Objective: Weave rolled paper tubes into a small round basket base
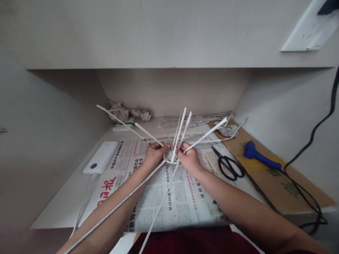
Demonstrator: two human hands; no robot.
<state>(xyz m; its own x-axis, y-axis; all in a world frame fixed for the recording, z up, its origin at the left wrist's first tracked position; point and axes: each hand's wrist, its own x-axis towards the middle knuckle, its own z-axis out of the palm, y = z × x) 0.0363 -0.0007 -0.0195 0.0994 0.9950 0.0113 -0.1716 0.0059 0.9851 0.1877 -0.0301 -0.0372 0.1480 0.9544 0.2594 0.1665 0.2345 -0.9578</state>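
Note:
Between my hands, above the newspaper, is a small round woven paper piece (171, 156) with long white rolled-paper sticks (208, 134) fanning out from it. Two long strands (116, 204) run from it toward me, one lying across my left forearm. My left hand (156, 155) pinches the piece's left edge near the base of the sticks. Opposite it, my right hand (189, 157) has its fingers closed on the right edge. The fingertips are partly hidden behind the sticks.
Newspaper (150, 194) covers the desk. Black-handled scissors (229, 165) lie right of my hand, with a blue glue gun (261, 157) on cardboard (288, 190) beyond. A white power bank (101, 157) sits left. Paper sticks (182, 121) and crumpled paper balls (141, 114) lie at the back.

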